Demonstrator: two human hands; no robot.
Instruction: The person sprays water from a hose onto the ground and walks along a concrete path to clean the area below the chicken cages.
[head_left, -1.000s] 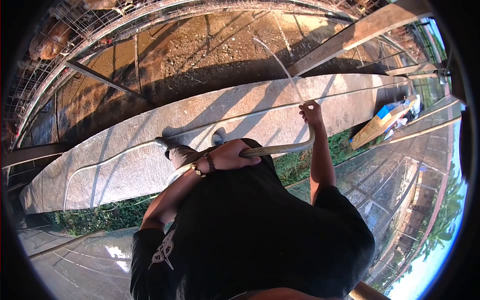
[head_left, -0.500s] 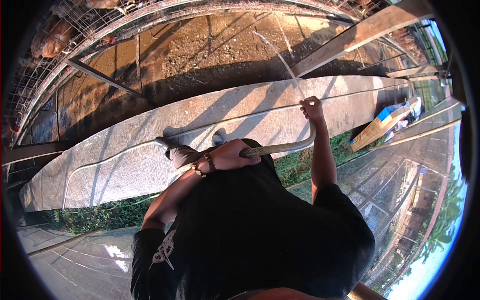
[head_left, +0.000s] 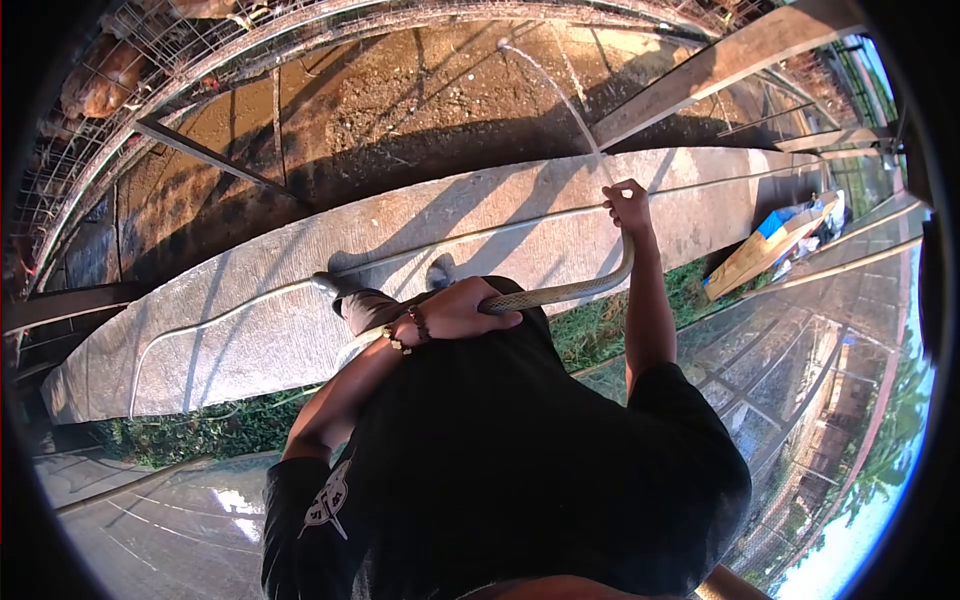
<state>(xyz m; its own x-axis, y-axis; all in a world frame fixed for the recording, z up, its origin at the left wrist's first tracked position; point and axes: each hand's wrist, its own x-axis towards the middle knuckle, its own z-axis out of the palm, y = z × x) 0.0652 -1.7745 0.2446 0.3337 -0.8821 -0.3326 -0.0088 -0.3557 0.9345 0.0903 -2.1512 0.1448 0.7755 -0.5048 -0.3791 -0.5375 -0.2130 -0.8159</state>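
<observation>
A pale patterned hose [head_left: 565,293] runs across the front of my body. My left hand [head_left: 465,310], with beaded bracelets at the wrist, is wrapped round it near my waist. From there the hose bends up to my right hand [head_left: 628,206], which grips its end with the fingers curled in. A thin water jet [head_left: 570,108] leaves that end and arcs onto the wet, dirty ground [head_left: 450,90] beyond the walkway. The hose's outlet is mostly hidden by my right fingers.
Under my feet is a concrete walkway [head_left: 520,230], with a long stretch of hose [head_left: 235,314] lying along it. Wire cages [head_left: 60,150] with brown hens [head_left: 110,75] line the far side. Wooden beams [head_left: 700,85] slant across. A box-like wooden piece [head_left: 765,250] lies at the right.
My right hand has risen slightly, and the hose's bend has shifted a little. The water jet now lands slightly farther away. My left hand keeps its hold.
</observation>
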